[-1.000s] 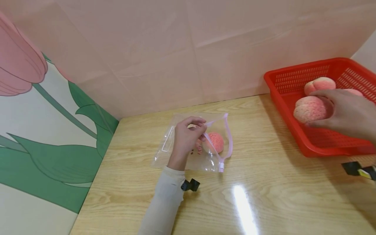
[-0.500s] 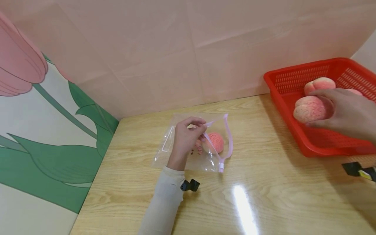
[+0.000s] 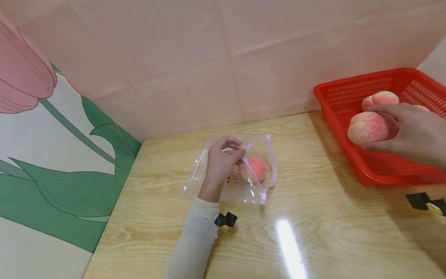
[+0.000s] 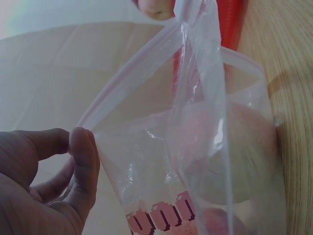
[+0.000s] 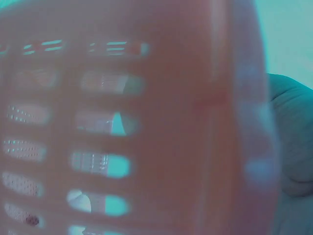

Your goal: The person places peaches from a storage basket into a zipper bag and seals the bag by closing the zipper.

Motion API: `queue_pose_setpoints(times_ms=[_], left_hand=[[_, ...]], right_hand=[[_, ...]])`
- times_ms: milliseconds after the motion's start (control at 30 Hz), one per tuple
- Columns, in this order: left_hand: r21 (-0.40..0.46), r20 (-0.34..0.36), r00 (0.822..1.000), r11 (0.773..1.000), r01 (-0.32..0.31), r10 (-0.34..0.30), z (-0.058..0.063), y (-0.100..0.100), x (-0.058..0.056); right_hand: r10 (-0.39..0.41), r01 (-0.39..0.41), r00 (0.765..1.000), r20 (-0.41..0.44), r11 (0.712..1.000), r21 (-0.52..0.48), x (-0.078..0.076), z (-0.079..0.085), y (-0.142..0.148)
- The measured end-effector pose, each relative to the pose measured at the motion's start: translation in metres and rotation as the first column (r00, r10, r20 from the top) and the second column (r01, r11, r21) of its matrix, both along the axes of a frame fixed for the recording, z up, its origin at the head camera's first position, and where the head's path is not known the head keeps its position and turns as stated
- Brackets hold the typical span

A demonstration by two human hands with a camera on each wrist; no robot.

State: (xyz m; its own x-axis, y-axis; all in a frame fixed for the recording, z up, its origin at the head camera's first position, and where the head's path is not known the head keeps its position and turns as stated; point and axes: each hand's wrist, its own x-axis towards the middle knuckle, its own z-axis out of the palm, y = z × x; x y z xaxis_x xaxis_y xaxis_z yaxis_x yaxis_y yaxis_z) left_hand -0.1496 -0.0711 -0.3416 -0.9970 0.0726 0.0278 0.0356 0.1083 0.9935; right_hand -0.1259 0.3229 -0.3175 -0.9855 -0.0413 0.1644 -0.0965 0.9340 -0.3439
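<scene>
peach [image 3: 368, 128] in curled right hand [image 3: 418, 133], bag rim [image 4: 129, 73] pinched by left hand [image 3: 220, 164]; hands well apart

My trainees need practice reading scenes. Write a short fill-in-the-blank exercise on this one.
The left hand pinches the edge of a clear plastic ____.
The right hand holds a peach at a basket coloured ____.
In the head view, that basket stands on the picture's ____ side.

Missing words: bag; red; right.
</scene>
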Motion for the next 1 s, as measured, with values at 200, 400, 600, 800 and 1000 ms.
queue_pose_setpoints(times_ms=[200, 400, 600, 800, 1000], left_hand=[[0.019, -0.005, 1.000, 1.000, 0.007, -0.007, 0.000, 0.000, 0.000], [0.033, 0.015, 1.000, 0.999, 0.004, -0.005, 0.000, 0.000, 0.001], [0.037, 0.027, 1.000, 0.999, 0.002, -0.003, 0.000, 0.000, 0.000], [0.038, 0.022, 1.000, 0.999, -0.002, 0.001, 0.001, 0.000, 0.000], [0.031, 0.018, 1.000, 1.000, 0.007, -0.007, 0.002, 0.000, 0.000]], right_hand=[[0.025, -0.027, 0.999, -0.036, 0.998, -0.053, 0.001, 0.001, -0.007], [0.041, -0.045, 0.996, -0.076, 0.998, -0.049, 0.004, 0.001, -0.014], [0.039, -0.042, 0.998, -0.053, 0.998, -0.053, 0.008, 0.005, -0.020], [0.027, -0.027, 1.000, -0.012, 0.998, -0.057, 0.008, 0.007, -0.025], [0.043, -0.043, 0.999, -0.005, 0.997, -0.057, 0.008, 0.007, -0.028]])
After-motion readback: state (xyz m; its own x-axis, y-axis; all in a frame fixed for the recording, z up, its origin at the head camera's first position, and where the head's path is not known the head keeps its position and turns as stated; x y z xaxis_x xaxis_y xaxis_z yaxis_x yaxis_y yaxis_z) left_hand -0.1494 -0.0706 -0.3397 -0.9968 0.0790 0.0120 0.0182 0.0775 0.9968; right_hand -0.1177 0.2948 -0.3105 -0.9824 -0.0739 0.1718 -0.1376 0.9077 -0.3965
